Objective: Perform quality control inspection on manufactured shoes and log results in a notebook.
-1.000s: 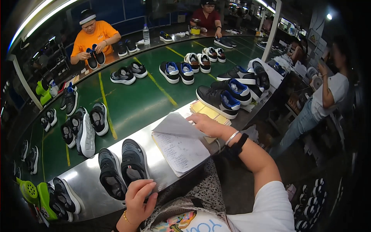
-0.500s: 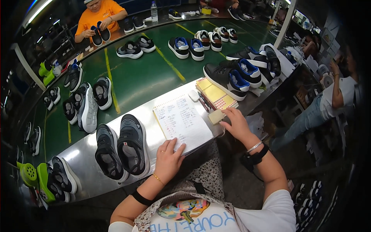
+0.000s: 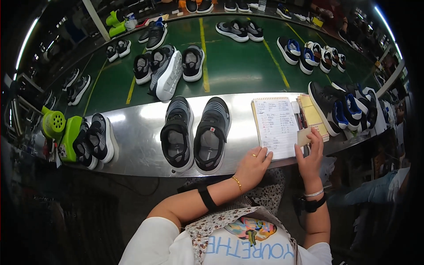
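Note:
An open spiral notebook (image 3: 279, 126) with handwritten lines lies on the metal ledge. The extended fingers of my left hand (image 3: 254, 168) rest on its lower edge. Beside its lower right side, my right hand (image 3: 312, 154) has thumb and fingers around a small flat beige block (image 3: 303, 137). Just beyond are pens (image 3: 302, 120), a small white object (image 3: 295, 107) and yellow sheets with a red-dotted border (image 3: 312, 115). Left of the notebook stands a pair of dark grey striped shoes, the left shoe (image 3: 177, 132) and the right shoe (image 3: 213, 134) side by side.
Past the metal ledge (image 3: 132, 132) runs a green belt (image 3: 238, 62) with yellow lines and several shoes. Black-and-white shoes (image 3: 324, 108) are piled at the right. A green holder (image 3: 68, 137) with another grey pair (image 3: 100, 137) stands at the left. A co-worker (image 3: 329, 11) is across the belt.
My view has swung left, so the ledge and shoes appear further right. My right fingers have closed around the beige block. My left hand stays at the notebook's lower edge.

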The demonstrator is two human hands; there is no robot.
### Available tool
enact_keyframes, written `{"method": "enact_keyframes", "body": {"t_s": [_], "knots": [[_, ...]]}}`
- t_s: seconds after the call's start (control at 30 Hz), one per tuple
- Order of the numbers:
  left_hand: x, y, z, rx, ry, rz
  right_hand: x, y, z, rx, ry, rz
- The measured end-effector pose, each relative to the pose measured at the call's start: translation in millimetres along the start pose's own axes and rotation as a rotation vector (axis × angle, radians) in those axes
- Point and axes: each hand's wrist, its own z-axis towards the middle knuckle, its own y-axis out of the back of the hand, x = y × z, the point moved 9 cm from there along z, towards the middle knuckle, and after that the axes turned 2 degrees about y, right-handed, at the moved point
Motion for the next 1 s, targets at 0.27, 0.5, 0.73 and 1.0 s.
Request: {"method": "enact_keyframes", "body": {"t_s": [0.27, 0.5, 0.73, 1.0], "knots": [[3, 98, -49, 0.018, -0.099, -0.349, 42, -48, -4, 0.333, 0.091, -0.192], [118, 231, -90, -0.506, 0.354, 0.098, 156, -78, 5, 0.354, 0.258, 0.244], [172, 219, -62, -0.21, 0.204, 0.0, 288, -137, -15, 0.537, 0.67, 0.318], [209, 216, -47, -0.106, 0.222, -0.045, 296, -188, -19, 0.653, 0.636, 0.173]]}}
